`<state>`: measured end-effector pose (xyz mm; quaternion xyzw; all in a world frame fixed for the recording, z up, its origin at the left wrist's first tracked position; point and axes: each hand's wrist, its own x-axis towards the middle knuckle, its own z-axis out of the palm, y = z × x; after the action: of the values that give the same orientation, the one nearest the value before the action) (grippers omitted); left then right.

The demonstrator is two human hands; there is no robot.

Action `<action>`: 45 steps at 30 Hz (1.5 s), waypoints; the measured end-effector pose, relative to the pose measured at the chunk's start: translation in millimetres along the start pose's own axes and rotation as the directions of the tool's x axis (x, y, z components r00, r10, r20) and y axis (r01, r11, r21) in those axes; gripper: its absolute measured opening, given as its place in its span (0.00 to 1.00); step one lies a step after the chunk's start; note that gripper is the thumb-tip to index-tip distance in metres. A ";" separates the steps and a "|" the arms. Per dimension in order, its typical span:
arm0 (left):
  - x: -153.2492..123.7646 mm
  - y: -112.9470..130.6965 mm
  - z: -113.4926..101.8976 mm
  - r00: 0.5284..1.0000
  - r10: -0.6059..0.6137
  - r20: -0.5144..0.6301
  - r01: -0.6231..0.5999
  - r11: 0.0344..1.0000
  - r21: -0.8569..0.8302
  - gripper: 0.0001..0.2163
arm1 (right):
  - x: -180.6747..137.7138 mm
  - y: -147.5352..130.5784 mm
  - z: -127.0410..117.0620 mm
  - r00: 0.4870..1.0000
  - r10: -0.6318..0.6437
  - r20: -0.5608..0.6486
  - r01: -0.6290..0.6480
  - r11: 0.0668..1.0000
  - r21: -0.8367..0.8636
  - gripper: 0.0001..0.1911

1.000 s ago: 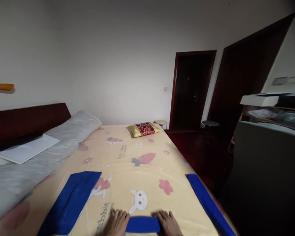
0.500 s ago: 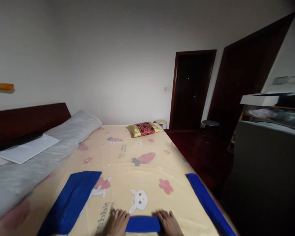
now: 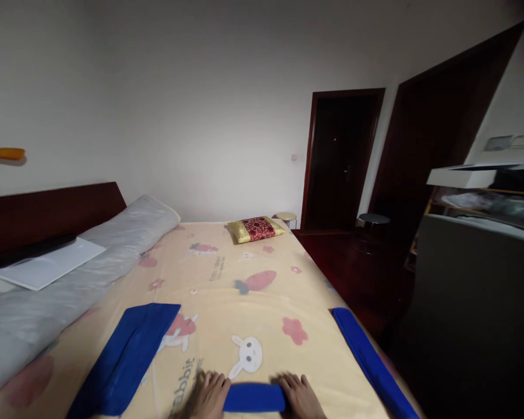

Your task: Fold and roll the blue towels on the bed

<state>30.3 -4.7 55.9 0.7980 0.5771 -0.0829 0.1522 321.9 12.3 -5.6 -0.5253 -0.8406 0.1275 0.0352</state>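
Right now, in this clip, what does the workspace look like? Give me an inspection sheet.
Surface: bed sheet, cream with a cartoon print.
Job's things: small blue cloth lying flat between both hands.
Clutter: wide blue cloth on the left; long blue cloth at the right edge; red and gold cushion; grey bolster; white board.
Hands: left hand and right hand at the small cloth's ends.
Cables: nothing seen.
Surroundings: dark doorway, stools.

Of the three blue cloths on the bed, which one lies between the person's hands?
The small blue cloth at the near edge, flanked by the left hand and right hand; the other two lie apart at the sides.
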 end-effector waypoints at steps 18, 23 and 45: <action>2.3 -5.5 9.1 0.998 0.010 -0.062 -0.011 1.000 -0.015 0.27 | 3.0 7.0 14.6 0.997 -0.019 -0.070 0.016 0.999 -0.041 0.36; 4.2 -6.5 10.2 0.999 0.008 -0.034 -0.008 1.000 -0.015 0.28 | 3.0 7.3 16.0 0.998 -0.013 -0.066 0.011 0.999 -0.034 0.37; 5.1 -7.2 8.8 1.000 0.013 0.014 -0.013 1.000 -0.010 0.28 | 3.7 0.1 9.4 1.000 0.031 0.000 -0.031 0.999 -0.037 0.40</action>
<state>25.4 -1.0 45.0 0.8005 0.5711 -0.0846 0.1608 318.5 13.9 -15.0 -0.5388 -0.8346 0.1124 0.0232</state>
